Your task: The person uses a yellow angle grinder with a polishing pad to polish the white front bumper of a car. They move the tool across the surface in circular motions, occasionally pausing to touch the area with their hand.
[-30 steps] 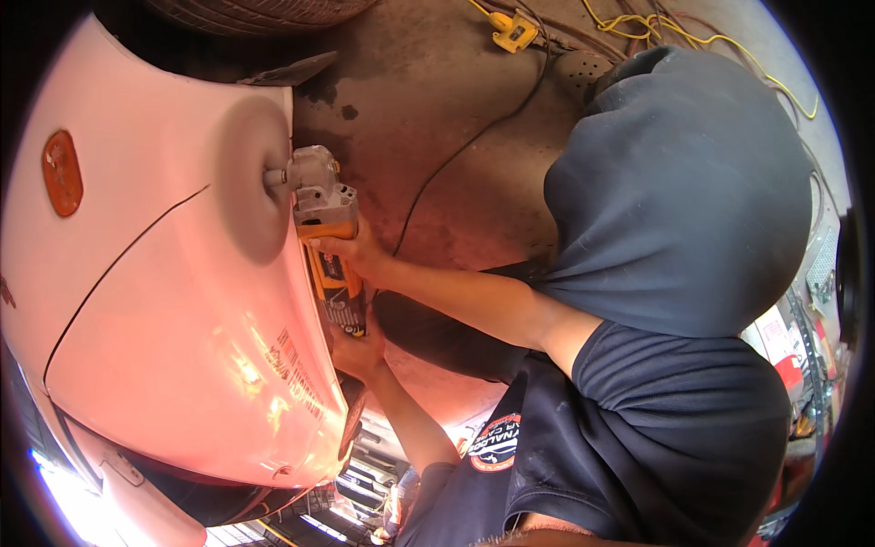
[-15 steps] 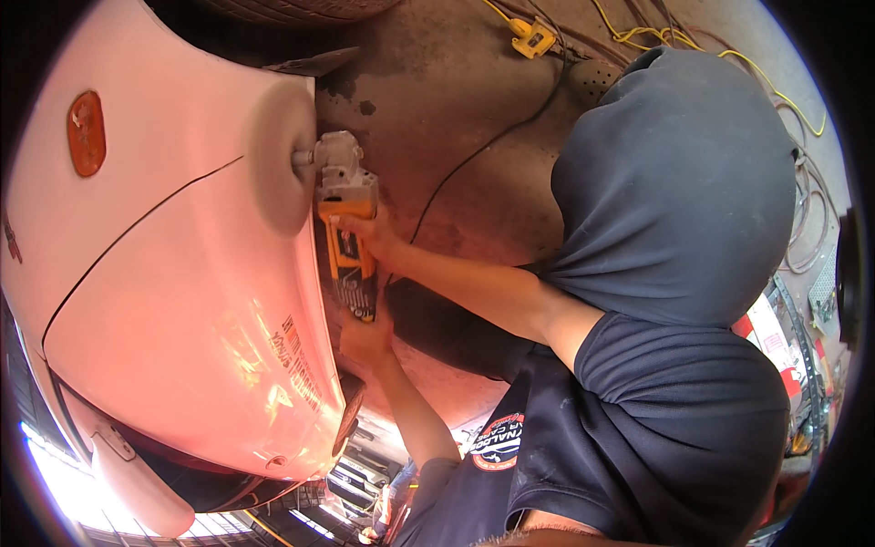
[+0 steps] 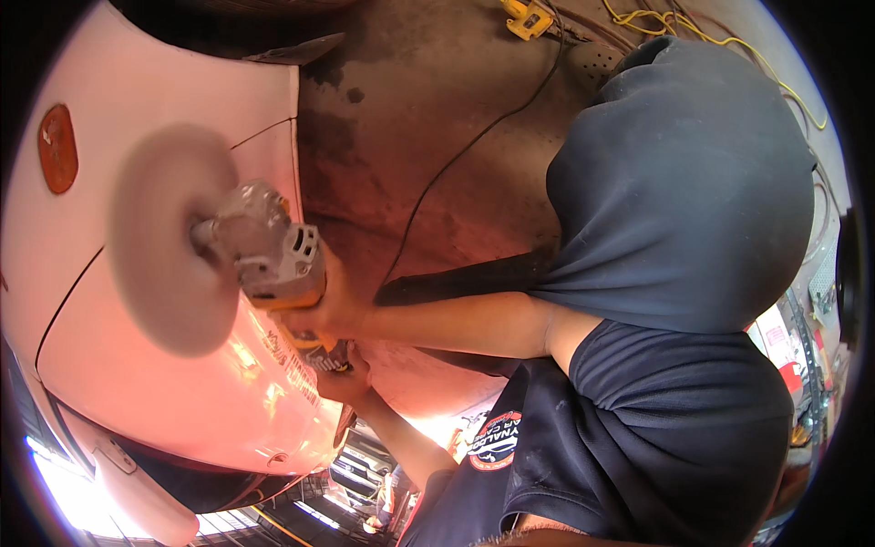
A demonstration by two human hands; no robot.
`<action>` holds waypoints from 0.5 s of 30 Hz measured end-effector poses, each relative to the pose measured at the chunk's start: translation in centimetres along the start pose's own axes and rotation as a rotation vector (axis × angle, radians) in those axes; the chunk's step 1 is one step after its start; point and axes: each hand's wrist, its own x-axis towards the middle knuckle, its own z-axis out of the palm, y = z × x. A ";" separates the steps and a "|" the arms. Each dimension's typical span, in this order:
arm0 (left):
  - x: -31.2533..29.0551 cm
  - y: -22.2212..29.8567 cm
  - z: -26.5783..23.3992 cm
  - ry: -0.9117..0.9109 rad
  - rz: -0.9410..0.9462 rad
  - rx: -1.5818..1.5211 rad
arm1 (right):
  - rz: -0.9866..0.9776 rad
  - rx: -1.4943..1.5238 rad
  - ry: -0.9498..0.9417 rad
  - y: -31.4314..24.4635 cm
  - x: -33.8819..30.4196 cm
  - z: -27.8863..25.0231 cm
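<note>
A yellow and black rotary polisher (image 3: 273,239) with a grey metal head is held in both my hands. My right hand (image 3: 330,305) wraps round its body just behind the head. Lower down, my left hand (image 3: 344,378) grips the rear end of the tool. The round buffing pad (image 3: 164,264) is blurred, as if spinning, and faces a glossy pale car body panel (image 3: 182,406) that looks pinkish. The pad covers part of a dark panel seam. Whether it touches the paint I cannot tell.
An orange oval side light (image 3: 57,149) is on the car, and a tyre (image 3: 228,20) shows above. A black cord (image 3: 456,169) crosses the floor near a yellow device (image 3: 528,18). My bent knee (image 3: 684,182) fills the right side; a yellow cable (image 3: 784,82) lies beyond it.
The polisher has swung left and slightly down, from the panel's edge to over its face, both hands still holding it. Its pad now looks larger. The view has shifted slightly.
</note>
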 end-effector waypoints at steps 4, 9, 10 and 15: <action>0.6 1.7 1.7 -0.021 0.074 0.163 | 0.100 0.120 0.114 1.7 1.8 -3.0; 1.0 4.6 4.3 -0.269 -0.077 0.417 | 0.246 0.139 0.143 3.3 4.7 -7.7; 1.0 5.0 4.8 -0.286 -0.105 0.437 | 0.269 0.128 0.128 3.5 5.1 -8.2; 1.3 6.1 5.7 -0.339 -0.128 0.405 | 0.291 0.096 0.100 3.4 6.0 -9.2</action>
